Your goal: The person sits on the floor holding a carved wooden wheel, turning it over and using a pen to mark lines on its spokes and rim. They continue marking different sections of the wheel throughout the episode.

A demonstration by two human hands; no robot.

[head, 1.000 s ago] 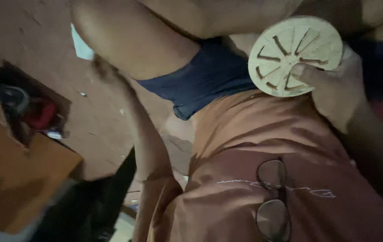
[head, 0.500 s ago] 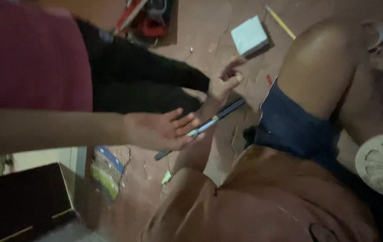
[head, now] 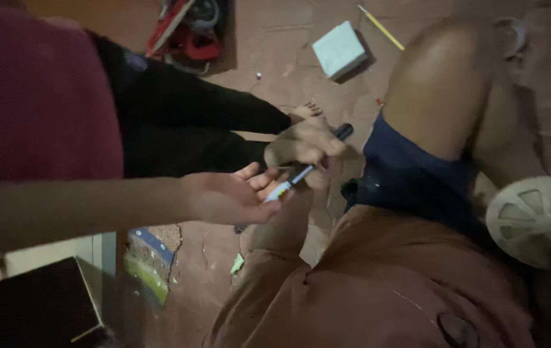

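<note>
Gripping the upper half of the pen in the left hand, fingers wrapped shut, black cap poking out past the knuckles on the far side. Running slantwise, long axis down and nearward out of the fist, pale lower end reaching just below it onto a co-worker's open palm, lying face up, touching or nearly so. Sitting far nearer than the right hand, not showing anywhere beside the pale slotted disc.
</note>
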